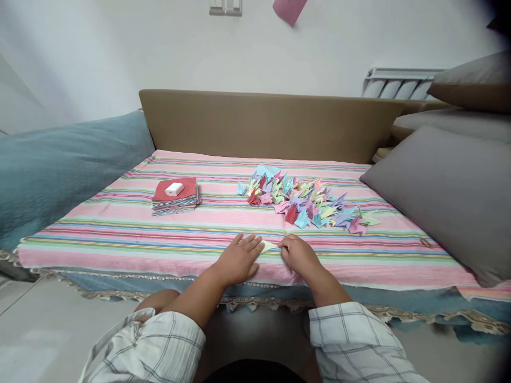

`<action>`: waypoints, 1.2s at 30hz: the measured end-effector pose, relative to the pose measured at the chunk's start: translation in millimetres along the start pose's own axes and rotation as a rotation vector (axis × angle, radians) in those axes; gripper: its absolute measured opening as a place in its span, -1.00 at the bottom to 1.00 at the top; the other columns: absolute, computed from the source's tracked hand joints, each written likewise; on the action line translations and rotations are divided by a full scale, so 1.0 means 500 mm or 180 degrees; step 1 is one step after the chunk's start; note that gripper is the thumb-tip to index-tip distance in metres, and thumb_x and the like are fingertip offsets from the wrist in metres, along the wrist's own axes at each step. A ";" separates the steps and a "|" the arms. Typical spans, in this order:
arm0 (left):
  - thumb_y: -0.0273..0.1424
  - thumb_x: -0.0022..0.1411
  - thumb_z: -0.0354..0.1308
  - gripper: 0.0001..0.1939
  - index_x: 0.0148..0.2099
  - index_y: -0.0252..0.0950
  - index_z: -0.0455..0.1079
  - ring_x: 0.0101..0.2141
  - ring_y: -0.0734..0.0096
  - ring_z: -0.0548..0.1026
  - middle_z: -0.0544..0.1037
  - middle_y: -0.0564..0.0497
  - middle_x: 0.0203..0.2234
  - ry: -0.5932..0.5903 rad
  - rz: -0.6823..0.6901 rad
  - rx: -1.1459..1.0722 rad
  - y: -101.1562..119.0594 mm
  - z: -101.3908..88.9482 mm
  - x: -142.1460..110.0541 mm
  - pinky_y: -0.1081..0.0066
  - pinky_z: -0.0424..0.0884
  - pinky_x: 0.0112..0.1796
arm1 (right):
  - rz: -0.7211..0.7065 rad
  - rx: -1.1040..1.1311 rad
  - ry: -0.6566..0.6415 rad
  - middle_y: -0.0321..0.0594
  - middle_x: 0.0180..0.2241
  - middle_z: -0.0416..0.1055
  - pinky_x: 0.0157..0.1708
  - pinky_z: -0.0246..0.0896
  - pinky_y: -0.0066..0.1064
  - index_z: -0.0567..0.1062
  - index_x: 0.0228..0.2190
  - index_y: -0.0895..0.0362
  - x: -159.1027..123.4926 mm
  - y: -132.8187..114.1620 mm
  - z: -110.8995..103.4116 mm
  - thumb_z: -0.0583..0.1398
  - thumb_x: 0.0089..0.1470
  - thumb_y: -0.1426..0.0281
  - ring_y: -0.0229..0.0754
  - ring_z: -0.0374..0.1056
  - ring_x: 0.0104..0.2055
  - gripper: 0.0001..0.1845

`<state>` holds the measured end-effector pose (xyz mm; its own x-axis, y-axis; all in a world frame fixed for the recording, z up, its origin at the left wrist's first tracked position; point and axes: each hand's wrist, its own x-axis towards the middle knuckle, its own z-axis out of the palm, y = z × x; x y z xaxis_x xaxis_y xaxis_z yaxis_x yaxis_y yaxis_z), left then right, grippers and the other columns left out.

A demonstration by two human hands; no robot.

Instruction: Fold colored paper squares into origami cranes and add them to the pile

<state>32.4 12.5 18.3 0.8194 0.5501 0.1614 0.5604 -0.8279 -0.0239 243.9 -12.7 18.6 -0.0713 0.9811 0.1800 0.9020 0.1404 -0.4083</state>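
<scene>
A small pale green folded paper (pixel 269 246) lies on the striped cloth (pixel 120 229) near its front edge. My left hand (pixel 239 258) rests flat over the paper's left part, fingers stretched out. At the paper's pointed right end, my right hand (pixel 297 255) is closed with its fingertips pinching the tip. The part of the paper beneath my left fingers is hidden. Just beyond my hands spreads a heap of many-coloured folded paper cranes (pixel 303 199).
To the left, a stack of coloured paper sheets (pixel 175 197) has a small white block (pixel 174 189) on top. A grey cushion (pixel 447 202) leans at the right, and a brown backrest (pixel 255 125) runs along the back. A blue-covered armrest (pixel 72 170) bounds the left side.
</scene>
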 end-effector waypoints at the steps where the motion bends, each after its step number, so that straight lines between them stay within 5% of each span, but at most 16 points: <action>1: -0.23 0.17 0.05 -0.38 0.24 -0.27 0.05 0.19 0.11 0.09 0.15 -0.14 0.20 -0.0017 0.0023 -0.0016 0.001 0.001 -0.004 0.03 -0.11 0.15 | 0.0014 0.0008 0.0063 -0.16 -0.26 0.46 -0.14 0.20 -0.42 0.54 -0.31 0.14 -0.001 0.000 0.000 0.05 -0.05 0.59 -0.18 0.34 -0.16 -0.68; 6: -0.13 0.09 0.10 -0.19 0.29 -0.30 -0.11 0.23 0.08 -0.05 0.04 -0.21 0.23 -0.0127 0.0091 0.0036 -0.001 0.011 -0.016 -0.06 -0.26 0.15 | -0.0369 -0.0045 0.0632 -0.11 -0.06 0.39 0.05 0.09 -0.34 0.43 -0.10 0.18 -0.024 -0.033 0.017 -0.01 -0.02 0.60 -0.16 0.25 0.01 -0.55; 9: -0.16 0.10 0.09 -0.23 0.28 -0.32 -0.08 0.23 0.08 -0.07 0.09 -0.22 0.22 -0.0123 0.0060 0.0053 -0.001 0.016 -0.018 -0.07 -0.29 0.15 | -0.1075 -0.0290 0.0557 -0.08 0.11 0.24 0.20 -0.22 -0.08 0.26 0.08 0.21 -0.049 -0.071 0.047 -0.02 0.07 0.50 -0.08 0.03 0.20 -0.50; 13: -0.24 0.12 0.06 -0.31 0.26 -0.27 -0.01 0.23 0.08 -0.05 0.09 -0.20 0.22 -0.0066 -0.0029 0.0101 0.000 0.021 -0.020 -0.05 -0.27 0.15 | -0.1534 -0.0434 0.0414 -0.06 0.21 0.02 0.22 -0.32 -0.02 0.07 0.18 0.25 -0.071 -0.100 0.090 -0.01 0.09 0.43 -0.05 -0.17 0.28 -0.39; 22: -0.23 0.17 0.03 -0.37 0.26 -0.21 0.01 0.21 0.11 0.02 0.12 -0.16 0.21 0.0058 -0.0104 -0.0002 0.004 0.018 -0.020 -0.03 -0.25 0.16 | -0.1491 -0.0637 0.0513 0.01 0.23 -0.04 0.15 -0.22 0.10 0.09 0.18 0.09 -0.085 -0.093 0.109 0.12 0.06 0.27 0.14 -0.19 0.27 -0.34; 36: -0.17 0.06 0.13 -0.16 0.29 -0.28 -0.14 0.23 0.13 -0.04 0.03 -0.20 0.24 -0.0108 0.0002 0.0073 -0.003 0.019 -0.019 -0.04 -0.32 0.16 | -0.1086 -0.0825 0.0464 0.12 0.22 -0.03 0.16 -0.36 0.08 -0.01 0.21 0.13 -0.100 -0.070 0.104 0.13 0.06 0.18 0.09 -0.12 0.26 -0.24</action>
<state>24.9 9.7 7.6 0.8231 0.5532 0.1279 0.5622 -0.8257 -0.0466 193.8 -59.8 -22.9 -0.3391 0.8528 0.3972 0.9155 0.3964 -0.0694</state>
